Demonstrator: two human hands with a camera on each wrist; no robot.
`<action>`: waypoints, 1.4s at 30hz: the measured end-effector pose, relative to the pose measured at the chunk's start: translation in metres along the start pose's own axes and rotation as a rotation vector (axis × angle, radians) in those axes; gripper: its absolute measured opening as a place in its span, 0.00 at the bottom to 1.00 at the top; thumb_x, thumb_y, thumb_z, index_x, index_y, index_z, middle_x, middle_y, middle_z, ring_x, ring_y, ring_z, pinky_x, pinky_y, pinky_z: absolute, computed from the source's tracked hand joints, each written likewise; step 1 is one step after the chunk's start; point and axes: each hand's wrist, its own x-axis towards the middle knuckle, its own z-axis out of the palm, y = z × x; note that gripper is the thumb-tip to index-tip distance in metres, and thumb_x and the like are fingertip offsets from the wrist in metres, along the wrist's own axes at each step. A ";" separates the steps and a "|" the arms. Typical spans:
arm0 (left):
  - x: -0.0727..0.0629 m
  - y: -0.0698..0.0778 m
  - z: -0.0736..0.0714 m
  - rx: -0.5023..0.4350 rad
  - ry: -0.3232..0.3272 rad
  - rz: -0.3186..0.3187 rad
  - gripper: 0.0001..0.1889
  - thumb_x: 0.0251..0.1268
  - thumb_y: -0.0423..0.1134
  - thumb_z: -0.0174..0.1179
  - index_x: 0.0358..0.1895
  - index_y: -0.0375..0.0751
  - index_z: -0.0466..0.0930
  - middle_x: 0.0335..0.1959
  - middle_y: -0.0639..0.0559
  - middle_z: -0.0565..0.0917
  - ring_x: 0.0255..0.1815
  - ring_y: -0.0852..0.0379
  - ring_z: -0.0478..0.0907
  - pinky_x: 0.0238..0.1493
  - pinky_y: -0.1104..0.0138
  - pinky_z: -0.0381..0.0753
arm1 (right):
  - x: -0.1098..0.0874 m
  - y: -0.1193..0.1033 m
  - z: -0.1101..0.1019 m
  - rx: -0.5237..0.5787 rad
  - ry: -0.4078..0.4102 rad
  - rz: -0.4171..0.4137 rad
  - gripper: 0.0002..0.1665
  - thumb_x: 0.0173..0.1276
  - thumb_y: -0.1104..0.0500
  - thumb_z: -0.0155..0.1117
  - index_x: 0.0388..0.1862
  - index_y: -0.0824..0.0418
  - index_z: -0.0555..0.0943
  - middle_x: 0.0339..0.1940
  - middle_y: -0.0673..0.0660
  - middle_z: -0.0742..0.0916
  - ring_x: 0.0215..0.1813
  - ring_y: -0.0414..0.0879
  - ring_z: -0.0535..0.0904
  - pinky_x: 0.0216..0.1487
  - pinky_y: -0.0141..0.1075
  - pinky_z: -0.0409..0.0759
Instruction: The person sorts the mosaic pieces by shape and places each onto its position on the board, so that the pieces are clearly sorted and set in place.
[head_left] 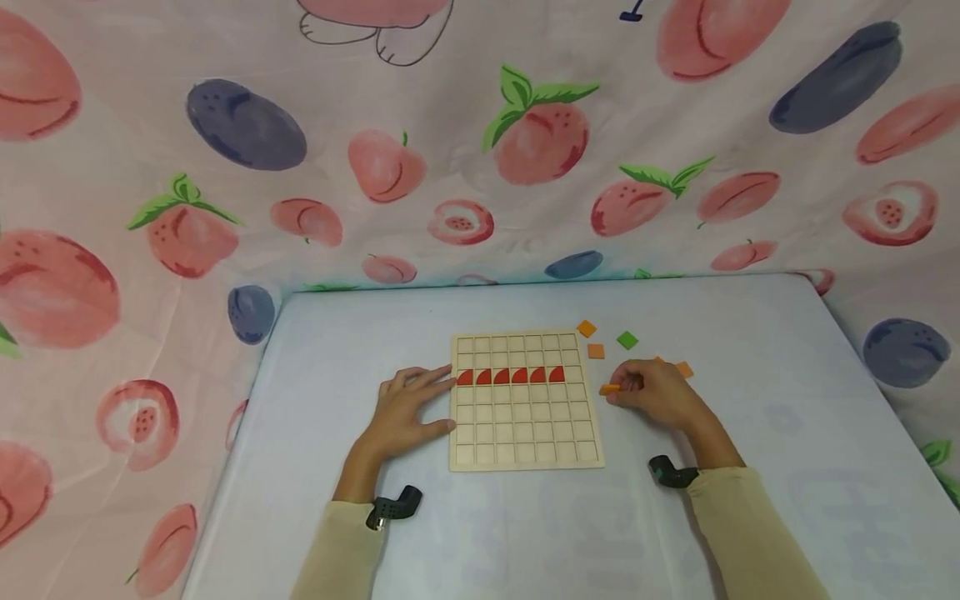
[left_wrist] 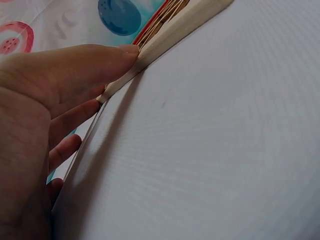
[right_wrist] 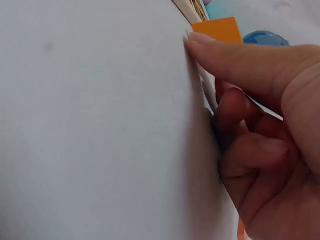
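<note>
A square wooden grid board (head_left: pixel 526 411) lies flat on the white table, with a row of several red quarter-circle pieces (head_left: pixel 520 377) in its third row from the top. Along the board's left edge rests my left hand (head_left: pixel 401 417), fingers spread and fairly straight. In the left wrist view its thumb (left_wrist: pixel 95 67) touches the board's side. Just off the right edge, my right hand (head_left: pixel 660 396) pinches an orange square tile (head_left: pixel 609 390) between thumb and finger. The same tile (right_wrist: pixel 220 30) shows up close in the right wrist view, partly covered by the thumb, other fingers curled in.
Beyond the right hand lie loose tiles: a green one (head_left: pixel 627 340), an orange one (head_left: pixel 587 328) by the board's top right corner, another orange one (head_left: pixel 596 352) below it, and an orange tile (head_left: pixel 684 369) beside the knuckles. A fruit-print cloth (head_left: pixel 420 100) hangs behind the table.
</note>
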 end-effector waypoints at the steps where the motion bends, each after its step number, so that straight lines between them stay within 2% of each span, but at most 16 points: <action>1: 0.000 0.000 0.000 -0.001 0.001 0.000 0.36 0.59 0.59 0.67 0.73 0.59 0.74 0.78 0.65 0.66 0.75 0.50 0.60 0.64 0.46 0.59 | 0.001 -0.001 0.001 0.002 0.004 -0.003 0.08 0.60 0.56 0.78 0.36 0.54 0.85 0.28 0.50 0.82 0.32 0.45 0.73 0.33 0.33 0.71; 6: -0.001 -0.002 0.001 -0.002 -0.001 -0.001 0.36 0.59 0.59 0.67 0.73 0.59 0.74 0.78 0.66 0.66 0.75 0.50 0.60 0.64 0.47 0.59 | 0.005 -0.011 0.003 0.025 -0.001 0.005 0.07 0.60 0.53 0.78 0.33 0.49 0.86 0.27 0.49 0.83 0.31 0.45 0.74 0.32 0.34 0.72; 11: 0.000 0.000 0.000 -0.021 0.002 0.013 0.36 0.60 0.59 0.67 0.73 0.58 0.74 0.79 0.64 0.67 0.75 0.49 0.60 0.64 0.46 0.59 | 0.010 -0.023 0.005 0.087 -0.003 0.003 0.09 0.62 0.48 0.77 0.35 0.48 0.87 0.31 0.50 0.84 0.34 0.46 0.74 0.34 0.35 0.73; 15: 0.000 0.001 -0.001 -0.028 0.008 0.013 0.36 0.59 0.59 0.67 0.72 0.57 0.74 0.78 0.63 0.67 0.75 0.49 0.61 0.64 0.46 0.59 | 0.016 -0.037 0.011 0.194 -0.020 -0.024 0.12 0.62 0.49 0.77 0.40 0.53 0.88 0.36 0.52 0.86 0.39 0.47 0.77 0.39 0.34 0.76; 21: 0.000 -0.001 0.002 -0.001 -0.002 -0.004 0.36 0.59 0.59 0.67 0.73 0.60 0.74 0.78 0.65 0.66 0.75 0.50 0.60 0.63 0.47 0.59 | 0.026 -0.051 0.025 0.293 -0.047 -0.077 0.15 0.65 0.54 0.75 0.51 0.53 0.88 0.39 0.53 0.87 0.43 0.47 0.80 0.45 0.34 0.79; 29: 0.001 -0.002 0.003 0.001 -0.003 -0.012 0.36 0.59 0.59 0.68 0.73 0.61 0.73 0.78 0.67 0.66 0.75 0.51 0.60 0.63 0.48 0.59 | 0.036 -0.073 0.048 0.390 -0.095 -0.068 0.11 0.67 0.54 0.73 0.45 0.57 0.87 0.38 0.54 0.90 0.39 0.46 0.86 0.44 0.37 0.82; 33: 0.000 -0.002 0.004 -0.002 -0.010 -0.017 0.36 0.59 0.59 0.67 0.73 0.61 0.73 0.79 0.67 0.66 0.76 0.51 0.60 0.64 0.48 0.59 | 0.040 -0.081 0.061 0.433 -0.099 -0.090 0.09 0.67 0.55 0.73 0.41 0.57 0.87 0.36 0.54 0.91 0.38 0.46 0.87 0.42 0.36 0.82; 39: 0.000 0.000 0.003 0.005 0.004 -0.010 0.36 0.59 0.59 0.68 0.73 0.62 0.73 0.78 0.67 0.66 0.75 0.51 0.60 0.63 0.48 0.59 | 0.047 -0.094 0.077 0.506 -0.094 -0.093 0.08 0.65 0.56 0.75 0.41 0.56 0.88 0.36 0.54 0.90 0.36 0.46 0.87 0.43 0.37 0.84; 42: 0.000 -0.001 0.003 0.007 0.005 -0.008 0.36 0.59 0.59 0.68 0.73 0.62 0.73 0.78 0.68 0.66 0.75 0.51 0.61 0.63 0.49 0.59 | 0.050 -0.101 0.085 0.504 -0.102 -0.085 0.07 0.66 0.58 0.73 0.42 0.57 0.88 0.36 0.54 0.89 0.36 0.46 0.86 0.43 0.37 0.84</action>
